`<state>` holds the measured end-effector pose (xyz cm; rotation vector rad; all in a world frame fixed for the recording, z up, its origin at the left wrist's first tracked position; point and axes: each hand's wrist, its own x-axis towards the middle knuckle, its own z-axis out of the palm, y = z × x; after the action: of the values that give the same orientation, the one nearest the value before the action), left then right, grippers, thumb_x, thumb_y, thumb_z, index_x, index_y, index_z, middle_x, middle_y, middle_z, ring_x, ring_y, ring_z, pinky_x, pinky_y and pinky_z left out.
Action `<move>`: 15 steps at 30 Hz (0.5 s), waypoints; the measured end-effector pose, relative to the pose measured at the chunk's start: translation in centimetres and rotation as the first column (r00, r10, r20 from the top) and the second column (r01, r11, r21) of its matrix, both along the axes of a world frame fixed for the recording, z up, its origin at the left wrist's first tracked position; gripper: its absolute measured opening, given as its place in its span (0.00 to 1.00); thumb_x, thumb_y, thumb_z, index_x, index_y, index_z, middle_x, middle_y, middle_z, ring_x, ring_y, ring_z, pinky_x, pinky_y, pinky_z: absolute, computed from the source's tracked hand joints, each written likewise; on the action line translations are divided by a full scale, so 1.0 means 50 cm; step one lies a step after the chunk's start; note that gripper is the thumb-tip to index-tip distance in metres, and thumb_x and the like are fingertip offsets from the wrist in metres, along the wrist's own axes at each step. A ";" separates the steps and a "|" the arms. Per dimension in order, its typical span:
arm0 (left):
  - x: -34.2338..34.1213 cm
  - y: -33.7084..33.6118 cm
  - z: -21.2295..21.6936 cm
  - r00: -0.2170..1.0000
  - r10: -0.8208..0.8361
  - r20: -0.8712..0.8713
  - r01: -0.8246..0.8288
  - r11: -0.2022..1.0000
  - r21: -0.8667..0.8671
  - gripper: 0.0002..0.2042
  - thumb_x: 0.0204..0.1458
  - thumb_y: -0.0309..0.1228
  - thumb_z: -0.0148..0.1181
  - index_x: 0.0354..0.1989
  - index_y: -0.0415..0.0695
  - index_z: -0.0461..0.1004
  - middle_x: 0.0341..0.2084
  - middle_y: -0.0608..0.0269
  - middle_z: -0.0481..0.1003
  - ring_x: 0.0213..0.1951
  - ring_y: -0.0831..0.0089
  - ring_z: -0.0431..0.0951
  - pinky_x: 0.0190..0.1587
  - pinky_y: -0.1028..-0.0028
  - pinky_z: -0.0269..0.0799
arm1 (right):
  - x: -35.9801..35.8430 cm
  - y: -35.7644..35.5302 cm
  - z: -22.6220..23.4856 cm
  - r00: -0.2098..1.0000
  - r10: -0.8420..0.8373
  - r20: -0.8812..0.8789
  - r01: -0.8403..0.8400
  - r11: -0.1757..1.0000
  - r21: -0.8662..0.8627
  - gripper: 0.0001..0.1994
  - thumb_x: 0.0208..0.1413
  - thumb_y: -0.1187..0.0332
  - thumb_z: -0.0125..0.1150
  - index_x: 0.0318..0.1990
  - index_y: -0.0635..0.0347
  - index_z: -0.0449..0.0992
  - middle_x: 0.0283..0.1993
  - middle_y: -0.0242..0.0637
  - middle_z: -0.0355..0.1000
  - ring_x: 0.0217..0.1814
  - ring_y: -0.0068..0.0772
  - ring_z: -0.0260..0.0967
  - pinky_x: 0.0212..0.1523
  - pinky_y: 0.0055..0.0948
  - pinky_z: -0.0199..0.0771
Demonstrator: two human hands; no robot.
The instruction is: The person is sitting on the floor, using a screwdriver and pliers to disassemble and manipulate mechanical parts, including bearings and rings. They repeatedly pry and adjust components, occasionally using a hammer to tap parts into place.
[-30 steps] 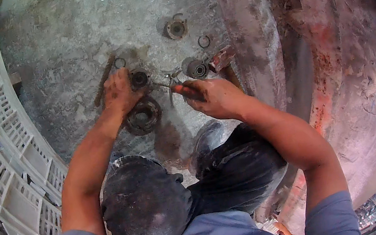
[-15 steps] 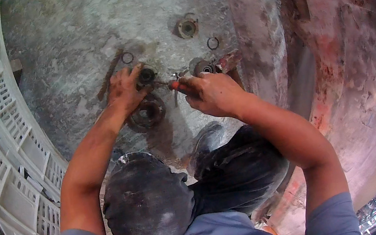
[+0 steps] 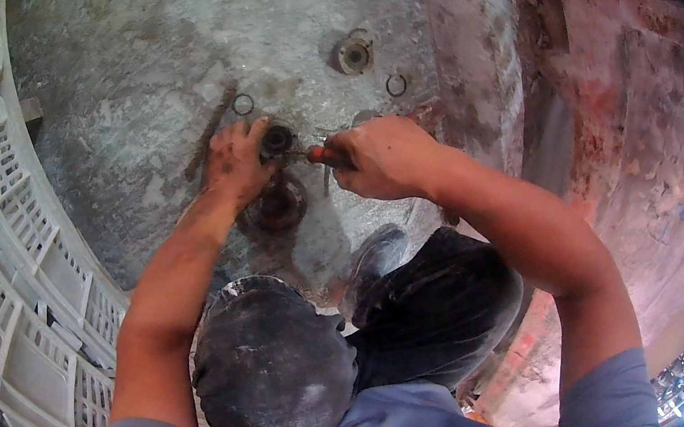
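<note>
Left arm: bare forearm comes up from the lower left, elbow bent, reaching forward and slightly inward.
Left hand (image 3: 234, 161): back of the hand up, fingers curled down and forward, its grip closed about something small at the fingertips.
Right arm: bare forearm comes up from the lower right, angled inward across the body, wrist nearly straight.
Right hand (image 3: 383, 159): knuckles up, fingers folded in a closed fist-like grip, thumb side turned toward the left hand.
Hands together: close, a narrow gap between them.
Sleeves: grey, ending above the elbows.
</note>
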<state>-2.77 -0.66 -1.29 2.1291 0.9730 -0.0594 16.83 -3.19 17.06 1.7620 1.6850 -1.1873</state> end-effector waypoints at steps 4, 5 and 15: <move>0.002 -0.005 0.002 0.998 0.010 -0.058 -0.014 0.997 -0.077 0.34 0.45 0.41 0.69 0.62 0.52 0.63 0.52 0.53 0.67 0.58 0.54 0.65 0.60 0.56 0.57 | -0.015 0.035 -0.006 0.995 0.056 0.077 -0.050 0.996 -0.076 0.13 0.49 0.60 0.57 0.38 0.55 0.81 0.35 0.50 0.77 0.40 0.53 0.76 0.41 0.48 0.75; 0.001 -0.008 -0.002 0.998 0.018 -0.068 -0.024 0.996 -0.084 0.34 0.45 0.41 0.69 0.62 0.52 0.64 0.53 0.53 0.67 0.58 0.53 0.65 0.61 0.56 0.57 | -0.022 0.044 -0.009 0.993 0.065 0.096 -0.056 0.994 -0.092 0.14 0.50 0.59 0.57 0.37 0.56 0.81 0.34 0.51 0.77 0.40 0.54 0.75 0.41 0.49 0.74; -0.006 -0.009 -0.019 0.999 0.017 0.039 -0.015 0.999 -0.033 0.32 0.44 0.40 0.68 0.60 0.51 0.66 0.50 0.54 0.69 0.56 0.53 0.67 0.59 0.55 0.59 | -0.091 0.082 -0.021 0.963 0.258 0.076 -0.265 0.960 0.092 0.08 0.43 0.65 0.59 0.29 0.57 0.81 0.30 0.45 0.78 0.35 0.48 0.78 0.38 0.44 0.77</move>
<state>-3.06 -1.11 -2.24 2.0847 0.9593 -0.0249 12.27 0.93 16.01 1.5544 1.8996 -0.9347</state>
